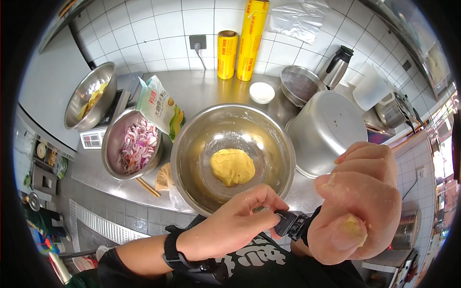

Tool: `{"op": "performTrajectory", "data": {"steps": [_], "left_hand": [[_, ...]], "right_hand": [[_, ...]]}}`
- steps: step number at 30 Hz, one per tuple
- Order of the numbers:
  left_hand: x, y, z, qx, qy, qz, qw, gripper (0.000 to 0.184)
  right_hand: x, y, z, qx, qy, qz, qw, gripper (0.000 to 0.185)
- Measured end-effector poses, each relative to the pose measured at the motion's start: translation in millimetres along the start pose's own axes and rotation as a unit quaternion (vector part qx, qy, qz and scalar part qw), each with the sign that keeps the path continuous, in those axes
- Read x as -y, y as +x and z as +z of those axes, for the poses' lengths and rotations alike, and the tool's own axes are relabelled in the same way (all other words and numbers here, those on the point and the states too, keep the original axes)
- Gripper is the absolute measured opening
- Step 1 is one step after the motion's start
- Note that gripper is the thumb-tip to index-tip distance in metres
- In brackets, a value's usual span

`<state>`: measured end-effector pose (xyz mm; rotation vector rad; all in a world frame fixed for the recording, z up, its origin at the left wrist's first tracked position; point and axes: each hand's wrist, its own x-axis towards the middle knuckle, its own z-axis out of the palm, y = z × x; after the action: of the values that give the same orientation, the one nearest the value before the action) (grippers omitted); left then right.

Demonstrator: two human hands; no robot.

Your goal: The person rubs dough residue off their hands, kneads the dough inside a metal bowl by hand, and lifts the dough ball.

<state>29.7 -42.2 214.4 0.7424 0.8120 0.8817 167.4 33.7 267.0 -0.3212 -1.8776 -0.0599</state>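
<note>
My left hand reaches across in front of the bowl, its thumb and fingers pinching a black wrist-strap device on my right wrist. Close to the camera, my right hand is curled into a fist, with a bit of yellow dough stuck on the thumb. Nothing shows inside its fingers. Behind my left hand stands a large steel mixing bowl, its near rim partly covered by that hand. A lump of yellow dough lies in the bowl, apart from both hands.
On the left are a bowl of sliced onions, a flour-type bag and a steel bowl on a scale. Behind stand yellow film rolls and a small white bowl. An upturned metal pot sits right.
</note>
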Motion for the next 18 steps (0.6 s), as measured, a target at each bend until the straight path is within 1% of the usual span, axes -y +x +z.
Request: {"op": "performTrajectory", "data": {"steps": [1,3,5,10,18], "left_hand": [[2.1,0.4,0.9,-0.005,-0.004,0.009,1.0,0.03],[6.7,0.8,2.5,-0.016,-0.011,0.027,0.999,0.031],[10.4,-0.1,-3.5,0.013,-0.007,0.021,1.0,0.032],[5.3,-2.6,0.7,0.0,0.025,0.014,1.0,0.031],[5.5,-5.1,1.6,-0.002,0.049,0.022,0.999,0.028]], "right_hand": [[-0.2,-0.4,-0.1,-0.004,0.006,0.002,1.0,0.047],[4.7,-1.6,-1.3,-0.008,-0.021,0.041,0.999,0.048],[6.4,-2.2,-1.6,-0.014,-0.031,0.061,0.998,0.049],[5.7,-3.3,1.3,-0.032,-0.007,0.054,0.998,0.05],[3.7,-0.6,-3.4,-0.009,0.013,0.012,1.0,0.048]]}}
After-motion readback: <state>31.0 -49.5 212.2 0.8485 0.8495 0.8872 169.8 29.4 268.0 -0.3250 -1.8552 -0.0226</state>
